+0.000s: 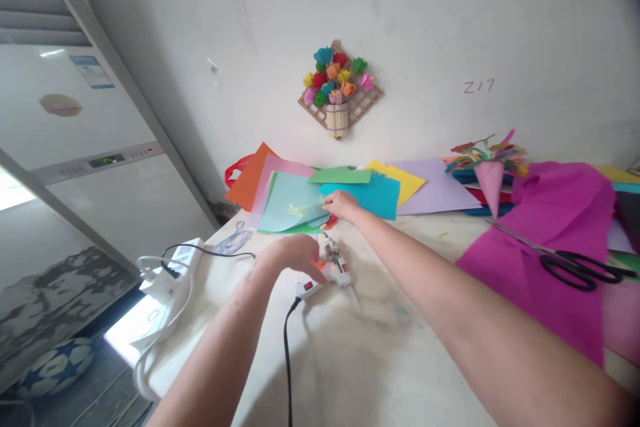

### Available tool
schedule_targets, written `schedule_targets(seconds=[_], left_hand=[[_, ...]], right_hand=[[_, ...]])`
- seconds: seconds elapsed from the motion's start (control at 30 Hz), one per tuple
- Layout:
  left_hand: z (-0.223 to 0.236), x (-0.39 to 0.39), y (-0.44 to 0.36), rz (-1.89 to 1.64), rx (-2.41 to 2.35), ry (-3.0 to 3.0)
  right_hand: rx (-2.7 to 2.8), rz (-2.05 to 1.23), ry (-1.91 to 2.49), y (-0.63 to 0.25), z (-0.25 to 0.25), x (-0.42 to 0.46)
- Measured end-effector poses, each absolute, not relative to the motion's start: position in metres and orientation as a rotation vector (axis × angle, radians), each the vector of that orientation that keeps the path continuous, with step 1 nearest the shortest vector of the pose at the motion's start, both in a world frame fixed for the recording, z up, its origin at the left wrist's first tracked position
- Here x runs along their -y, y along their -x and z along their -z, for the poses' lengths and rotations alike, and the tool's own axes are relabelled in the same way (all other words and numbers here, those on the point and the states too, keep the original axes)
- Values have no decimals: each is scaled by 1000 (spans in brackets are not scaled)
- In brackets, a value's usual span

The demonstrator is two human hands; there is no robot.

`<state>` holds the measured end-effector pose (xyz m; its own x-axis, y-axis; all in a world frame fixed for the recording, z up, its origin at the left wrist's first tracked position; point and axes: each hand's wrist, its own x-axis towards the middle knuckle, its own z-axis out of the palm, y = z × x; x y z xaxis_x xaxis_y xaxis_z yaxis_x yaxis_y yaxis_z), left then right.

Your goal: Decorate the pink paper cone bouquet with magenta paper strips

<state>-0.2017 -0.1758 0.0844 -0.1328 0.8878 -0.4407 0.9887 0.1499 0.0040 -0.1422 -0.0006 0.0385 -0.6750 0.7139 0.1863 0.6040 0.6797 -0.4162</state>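
A hot glue gun (342, 272) with a red switch and a small red light lies on its side on the pale table (400, 373), its clear glue stick sticking out toward me. My left hand (299, 255) is at the gun's handle, thumb and fingers apart around the orange trigger area; whether it touches the gun is unclear. Farther back, my right hand (341, 204) pinches at the edge of the light blue paper (287, 195). What lies between its fingertips is too small to make out. Small red scraps (331, 221) rest just below it.
Coloured paper sheets (367, 195) lie along the wall. To the right, black-handled scissors (575, 267) rest on magenta paper (540, 307), near a pink paper cone (491, 183) of flowers. A power strip (170, 287) with cables stands at the left edge. A flower ornament (337, 90) hangs above.
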Motion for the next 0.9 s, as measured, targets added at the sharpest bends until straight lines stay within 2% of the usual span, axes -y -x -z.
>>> schedule_targets(seconds=[0.4,0.5,0.57,0.67,0.77,0.9], left_hand=[[-99,199,247,490,-2144,-1556],[-109,190,260,276,-2368,-1612],[-109,174,265,-25,-2631,-1733],[-97,143,265,-371,-2777,-1874],[-81,115,262,-352,-2626,-1994],[-67,90,262,-251,-2608,-1834]], right_hand=[[2522,-644,1013,140,-35,-5],[2496,-654,1019,138,-36,-6],[2481,-667,1028,137,-38,-6],[2470,-699,1013,136,-40,-7],[2454,-738,947,139,-41,-8],[2383,-740,923,143,-39,-9]])
